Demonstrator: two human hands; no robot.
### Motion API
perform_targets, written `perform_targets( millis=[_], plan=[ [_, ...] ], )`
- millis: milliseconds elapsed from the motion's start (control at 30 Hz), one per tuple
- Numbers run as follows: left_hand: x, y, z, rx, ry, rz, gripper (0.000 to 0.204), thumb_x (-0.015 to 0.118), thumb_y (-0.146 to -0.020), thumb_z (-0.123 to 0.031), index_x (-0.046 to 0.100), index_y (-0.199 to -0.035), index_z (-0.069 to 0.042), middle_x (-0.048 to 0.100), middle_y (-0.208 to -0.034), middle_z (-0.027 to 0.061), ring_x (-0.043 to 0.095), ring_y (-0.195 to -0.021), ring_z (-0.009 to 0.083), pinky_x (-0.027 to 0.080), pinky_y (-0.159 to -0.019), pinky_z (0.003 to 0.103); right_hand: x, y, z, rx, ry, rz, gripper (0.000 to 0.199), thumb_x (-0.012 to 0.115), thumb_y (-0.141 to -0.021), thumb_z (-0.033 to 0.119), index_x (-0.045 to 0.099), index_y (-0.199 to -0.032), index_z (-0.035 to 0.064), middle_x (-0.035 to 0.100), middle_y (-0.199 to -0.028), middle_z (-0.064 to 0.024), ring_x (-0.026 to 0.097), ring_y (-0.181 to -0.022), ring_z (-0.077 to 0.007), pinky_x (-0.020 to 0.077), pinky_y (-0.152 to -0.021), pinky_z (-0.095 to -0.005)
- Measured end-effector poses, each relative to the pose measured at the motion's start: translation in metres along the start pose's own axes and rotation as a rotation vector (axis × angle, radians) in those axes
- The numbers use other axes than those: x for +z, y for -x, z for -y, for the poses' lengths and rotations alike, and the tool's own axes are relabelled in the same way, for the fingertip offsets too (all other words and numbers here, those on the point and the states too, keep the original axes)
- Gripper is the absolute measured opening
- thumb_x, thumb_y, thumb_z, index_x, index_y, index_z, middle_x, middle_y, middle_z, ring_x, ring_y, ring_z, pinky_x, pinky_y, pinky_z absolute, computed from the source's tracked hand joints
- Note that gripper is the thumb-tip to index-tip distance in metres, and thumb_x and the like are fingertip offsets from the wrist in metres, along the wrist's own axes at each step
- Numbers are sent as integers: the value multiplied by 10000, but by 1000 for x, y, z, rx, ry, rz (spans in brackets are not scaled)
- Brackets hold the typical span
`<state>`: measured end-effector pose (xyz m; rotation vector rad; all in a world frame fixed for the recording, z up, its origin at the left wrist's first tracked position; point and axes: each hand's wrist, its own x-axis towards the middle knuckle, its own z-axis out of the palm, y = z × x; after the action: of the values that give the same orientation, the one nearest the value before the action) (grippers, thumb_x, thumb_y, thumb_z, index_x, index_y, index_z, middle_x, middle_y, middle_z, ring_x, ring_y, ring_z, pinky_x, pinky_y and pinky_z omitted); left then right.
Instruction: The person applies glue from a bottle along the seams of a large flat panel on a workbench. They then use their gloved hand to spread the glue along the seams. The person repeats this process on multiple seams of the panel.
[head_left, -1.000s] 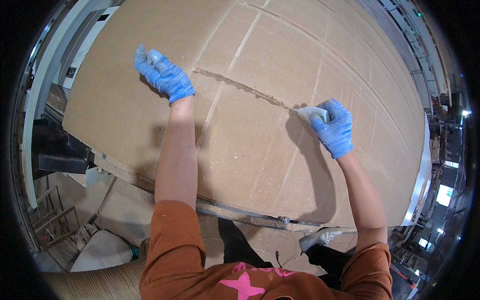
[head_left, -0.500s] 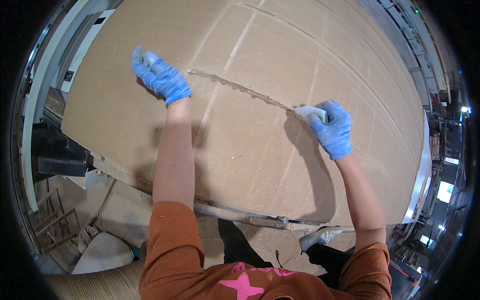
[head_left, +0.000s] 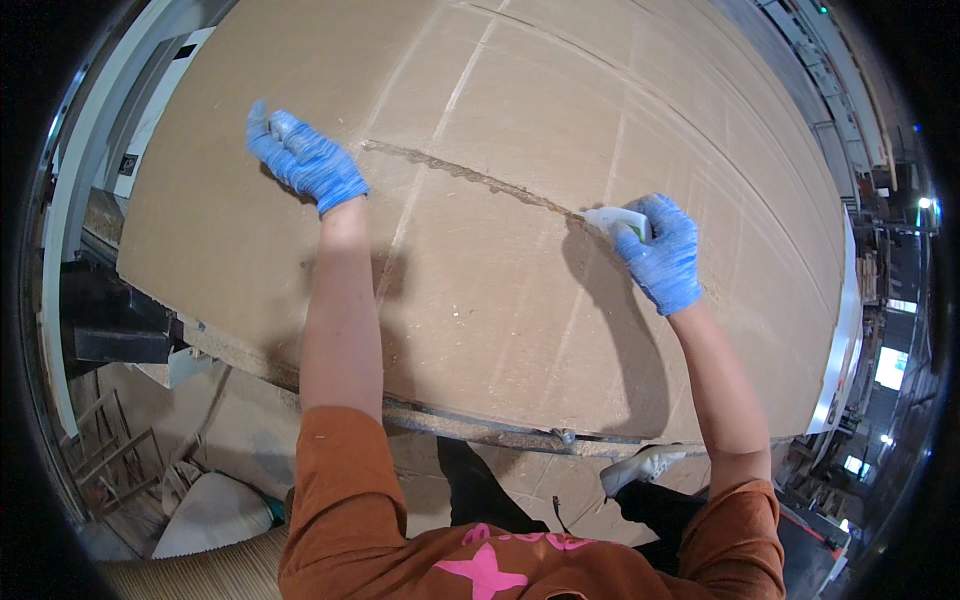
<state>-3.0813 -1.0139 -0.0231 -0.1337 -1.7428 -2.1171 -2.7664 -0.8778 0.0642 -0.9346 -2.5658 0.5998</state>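
Fingers (head_left: 648, 212) around smooth white bottle (head_left: 612, 219), corrugated cardboard (head_left: 500, 280).

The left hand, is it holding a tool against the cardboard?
No, the left hand in its blue glove lies flat and empty on the cardboard sheet, while the right hand holds the small white bottle.

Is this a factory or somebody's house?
Most likely a factory or workshop, not a house. A huge cardboard sheet lies on a work table, the person's hands wear blue work gloves, the right hand holds a small white tool, and bright industrial lights shine far off.
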Motion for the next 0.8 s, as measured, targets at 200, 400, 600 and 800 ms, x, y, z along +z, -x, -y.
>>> perform_targets(
  millis=[200,400,600,800],
  plan=[
    [0,0,7,63,-13,-47,391,461,-959,-232,458,-1272,1,502,-1197,80,482,-1054,177,379,-936,307,-9,11,-15,39,51,-11,150,642,-708,158,642,-780,26,585,-713,-165,583,-633,-308,475,-607,-369],
    [-1,3,0,43,23,-39,402,466,-959,-261,461,-1272,-10,492,-1197,101,478,-1041,186,388,-927,312,-9,13,-9,95,-9,-2,145,645,-724,153,633,-777,19,586,-710,-162,579,-622,-274,468,-601,-355],
    [1,3,6,27,19,-30,373,450,-958,-219,463,-1264,-6,507,-1181,73,476,-1036,161,379,-917,299,-17,20,-25,101,21,-13,145,641,-721,153,632,-771,18,589,-714,-155,578,-631,-274,465,-605,-355],
    [-1,-2,6,59,36,0,368,440,-957,-244,472,-1258,-35,503,-1194,67,481,-1035,168,387,-899,314,-21,21,-21,162,-21,-17,149,643,-715,154,641,-782,21,596,-723,-155,590,-648,-285,475,-616,-357]
  ],
)
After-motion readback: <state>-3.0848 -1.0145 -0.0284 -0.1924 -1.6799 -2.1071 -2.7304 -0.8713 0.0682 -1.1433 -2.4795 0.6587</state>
